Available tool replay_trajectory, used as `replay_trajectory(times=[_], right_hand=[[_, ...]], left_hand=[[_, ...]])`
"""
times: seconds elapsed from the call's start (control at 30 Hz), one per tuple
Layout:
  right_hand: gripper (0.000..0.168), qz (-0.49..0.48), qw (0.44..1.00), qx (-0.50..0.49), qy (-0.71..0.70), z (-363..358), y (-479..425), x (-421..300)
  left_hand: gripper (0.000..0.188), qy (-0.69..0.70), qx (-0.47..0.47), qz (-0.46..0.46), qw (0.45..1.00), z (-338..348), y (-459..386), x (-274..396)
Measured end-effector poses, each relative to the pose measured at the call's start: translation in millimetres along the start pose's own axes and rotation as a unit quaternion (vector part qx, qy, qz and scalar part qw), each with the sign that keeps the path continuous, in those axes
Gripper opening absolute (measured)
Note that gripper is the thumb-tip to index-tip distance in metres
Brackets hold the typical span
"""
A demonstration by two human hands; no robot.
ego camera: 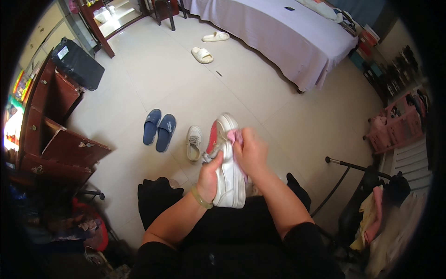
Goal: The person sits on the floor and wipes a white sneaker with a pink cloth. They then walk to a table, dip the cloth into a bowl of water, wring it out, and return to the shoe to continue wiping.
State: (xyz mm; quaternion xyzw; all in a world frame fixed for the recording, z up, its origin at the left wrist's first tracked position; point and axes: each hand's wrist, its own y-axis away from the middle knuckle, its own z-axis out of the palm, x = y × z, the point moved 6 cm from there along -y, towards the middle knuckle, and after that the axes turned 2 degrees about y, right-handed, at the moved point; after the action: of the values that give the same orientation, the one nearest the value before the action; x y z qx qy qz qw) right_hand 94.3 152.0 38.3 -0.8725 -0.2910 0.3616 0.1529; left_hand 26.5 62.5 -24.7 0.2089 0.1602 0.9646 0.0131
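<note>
A white sneaker (228, 174) with a red panel and grey laces is held above my lap, toe pointing away from me. My left hand (210, 176) grips it around the heel and ankle opening, thumb on the near side. My right hand (251, 151) pinches a pink cloth (235, 135) against the side of the shoe near the toe; part of the cloth hangs behind the sole. Its fingers are slightly blurred. On the floor to the left of the held shoe rests another white sneaker (193, 143) with laces.
Blue slippers (166, 133) lie farther left, cream slippers (202, 55) near the draped bed (296, 42). Open wooden drawers (75, 148) and a black case (79, 64) stand at left. At right are a pink rack (395, 130) and a black metal bar (355, 166) near clothes.
</note>
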Motion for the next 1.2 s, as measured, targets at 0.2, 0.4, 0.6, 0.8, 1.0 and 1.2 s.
replay_trajectory(times=[0.2, 0.4, 0.6, 0.8, 1.0, 1.2], right_hand=[[0.014, -0.052, 0.999, -0.018, -0.006, -5.8, 32.8, -22.9], [0.014, 0.012, 1.0, 0.005, -0.014, -8.0, 11.8, 0.4], [0.016, 0.12, 0.99, -0.072, -0.013, -4.8, -13.7, 49.7], [0.027, 0.129, 0.972, -0.065, -0.183, -20.4, -8.2, 46.2], [0.048, 0.107, 0.965, -0.054, -0.234, -27.7, -9.4, 40.7], [0.044, 0.128, 0.953, -0.093, -0.259, -30.2, -9.4, 34.7]], left_hand=[[0.042, 0.015, -0.043, 0.012, 0.999, 16.9, -1.1, 23.6], [0.047, -0.046, -0.014, -0.019, 0.999, -0.7, 0.7, 2.2], [0.044, -0.23, -0.027, 0.006, 0.973, -0.3, 16.8, -11.8], [0.039, -0.365, -0.077, 0.144, 0.917, 3.8, 10.6, 11.9], [0.035, -0.616, -0.162, 0.265, 0.724, 20.5, 14.4, 24.9], [0.027, -0.752, -0.157, 0.347, 0.538, 24.3, 14.3, 27.2]])
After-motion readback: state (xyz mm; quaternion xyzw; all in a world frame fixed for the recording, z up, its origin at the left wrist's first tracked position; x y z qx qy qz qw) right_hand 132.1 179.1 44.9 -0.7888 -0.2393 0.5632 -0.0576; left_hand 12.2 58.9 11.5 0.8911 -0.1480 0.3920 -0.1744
